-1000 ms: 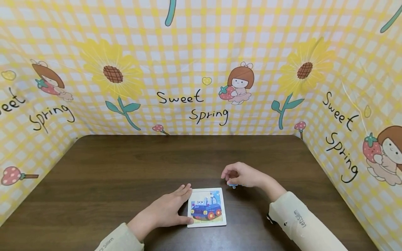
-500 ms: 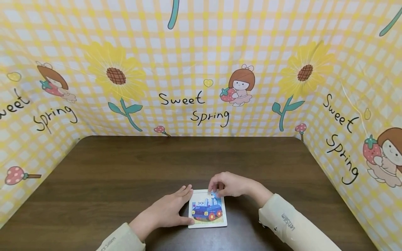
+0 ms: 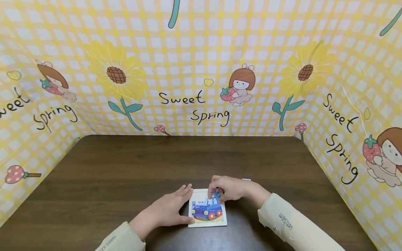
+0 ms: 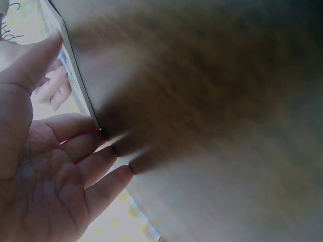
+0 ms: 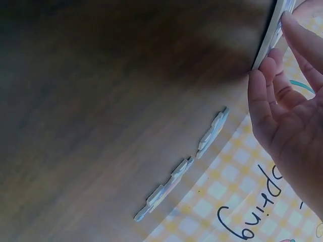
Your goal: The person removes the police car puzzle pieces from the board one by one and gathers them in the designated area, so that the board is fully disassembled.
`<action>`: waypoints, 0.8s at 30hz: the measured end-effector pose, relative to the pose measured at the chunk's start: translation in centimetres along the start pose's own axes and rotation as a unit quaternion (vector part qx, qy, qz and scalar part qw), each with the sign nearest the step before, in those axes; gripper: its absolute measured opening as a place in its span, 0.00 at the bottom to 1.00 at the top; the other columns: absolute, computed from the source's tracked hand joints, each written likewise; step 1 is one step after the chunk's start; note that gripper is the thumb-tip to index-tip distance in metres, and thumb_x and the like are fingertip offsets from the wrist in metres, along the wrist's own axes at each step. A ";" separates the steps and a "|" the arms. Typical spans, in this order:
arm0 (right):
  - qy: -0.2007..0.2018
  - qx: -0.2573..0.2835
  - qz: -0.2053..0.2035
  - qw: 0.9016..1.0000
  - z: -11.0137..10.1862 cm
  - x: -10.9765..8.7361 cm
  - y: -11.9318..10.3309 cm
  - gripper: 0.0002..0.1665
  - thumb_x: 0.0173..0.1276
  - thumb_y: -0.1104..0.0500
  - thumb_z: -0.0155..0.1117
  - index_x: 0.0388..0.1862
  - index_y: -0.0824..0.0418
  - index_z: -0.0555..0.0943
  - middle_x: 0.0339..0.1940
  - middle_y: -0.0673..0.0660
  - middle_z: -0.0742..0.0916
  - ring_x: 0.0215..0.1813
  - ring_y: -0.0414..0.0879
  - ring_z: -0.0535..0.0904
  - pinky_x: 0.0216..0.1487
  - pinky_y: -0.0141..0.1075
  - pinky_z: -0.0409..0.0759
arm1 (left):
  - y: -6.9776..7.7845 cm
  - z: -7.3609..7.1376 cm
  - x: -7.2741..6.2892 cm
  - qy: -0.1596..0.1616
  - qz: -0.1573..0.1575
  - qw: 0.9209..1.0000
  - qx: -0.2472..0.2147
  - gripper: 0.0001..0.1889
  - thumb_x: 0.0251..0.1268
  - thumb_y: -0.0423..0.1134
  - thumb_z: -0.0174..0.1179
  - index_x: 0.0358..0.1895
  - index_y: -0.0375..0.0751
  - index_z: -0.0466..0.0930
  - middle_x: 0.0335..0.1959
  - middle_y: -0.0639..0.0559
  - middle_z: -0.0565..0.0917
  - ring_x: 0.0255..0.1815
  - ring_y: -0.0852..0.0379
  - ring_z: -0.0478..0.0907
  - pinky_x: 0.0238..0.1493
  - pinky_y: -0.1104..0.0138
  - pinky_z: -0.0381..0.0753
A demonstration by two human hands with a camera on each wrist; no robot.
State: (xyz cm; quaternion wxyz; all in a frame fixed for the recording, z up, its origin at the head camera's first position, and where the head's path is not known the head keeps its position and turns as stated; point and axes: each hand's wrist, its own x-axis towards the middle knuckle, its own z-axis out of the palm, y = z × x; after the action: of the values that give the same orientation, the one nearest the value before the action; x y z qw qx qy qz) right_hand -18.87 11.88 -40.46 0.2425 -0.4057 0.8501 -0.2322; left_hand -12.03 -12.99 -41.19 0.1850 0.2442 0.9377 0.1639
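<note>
A square jigsaw puzzle of a blue cartoon car lies in a pale frame near the front of the table. My left hand rests along the frame's left side, thumb at the near corner and straight fingers by the far corner. Over the puzzle's upper right, my right hand bends its fingers down and pinches a small blue puzzle piece, mostly covered by the fingers. The right wrist view catches that hand's fingertips at the frame's edge. How deeply the piece sits in the puzzle is hidden.
Beyond the right wrist a loose puzzle piece peeks out on the brown table. Loose pieces lie flat in the right wrist view. A yellow checked cloth encloses the table's back and sides.
My right hand has moved left and nearer from the tabletop onto the puzzle's upper right, carrying the blue piece. My left hand has stayed at the frame.
</note>
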 end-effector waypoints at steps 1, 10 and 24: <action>0.000 -0.004 0.004 1.000 0.0 0.0 0.0 0.13 0.61 0.69 0.71 0.40 0.53 0.84 0.43 0.51 0.78 0.38 0.41 0.73 0.41 0.27 0.74 | 0.0 0.0 0.0 0.000 0.001 1.000 0.000 0.51 0.56 0.66 0.66 0.76 0.37 0.59 0.80 0.44 0.58 0.81 0.45 0.54 0.72 0.46 0.66; -0.002 -0.017 0.016 1.000 0.1 0.1 -0.4 0.15 0.60 0.70 0.71 0.40 0.52 0.83 0.44 0.48 0.76 0.39 0.41 0.72 0.43 0.27 0.74 | 0.1 -0.2 0.0 0.005 0.006 1.000 -0.001 0.51 0.56 0.65 0.66 0.76 0.35 0.60 0.80 0.43 0.58 0.81 0.44 0.55 0.72 0.46 0.66; 0.008 -0.017 0.001 1.000 0.8 -0.1 0.1 0.17 0.65 0.72 0.66 0.40 0.49 0.80 0.45 0.48 0.74 0.43 0.40 0.72 0.44 0.27 0.75 | -0.1 -0.2 0.0 0.007 0.025 1.000 -0.001 0.50 0.58 0.64 0.66 0.75 0.33 0.60 0.79 0.40 0.58 0.80 0.42 0.55 0.71 0.46 0.67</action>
State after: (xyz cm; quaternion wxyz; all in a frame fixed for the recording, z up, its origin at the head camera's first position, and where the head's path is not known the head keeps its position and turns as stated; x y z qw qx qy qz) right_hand -18.45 11.84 -41.09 0.2293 -0.4066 0.8564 -0.2206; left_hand -12.15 -13.13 -41.10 0.1750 0.2666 0.9322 0.1710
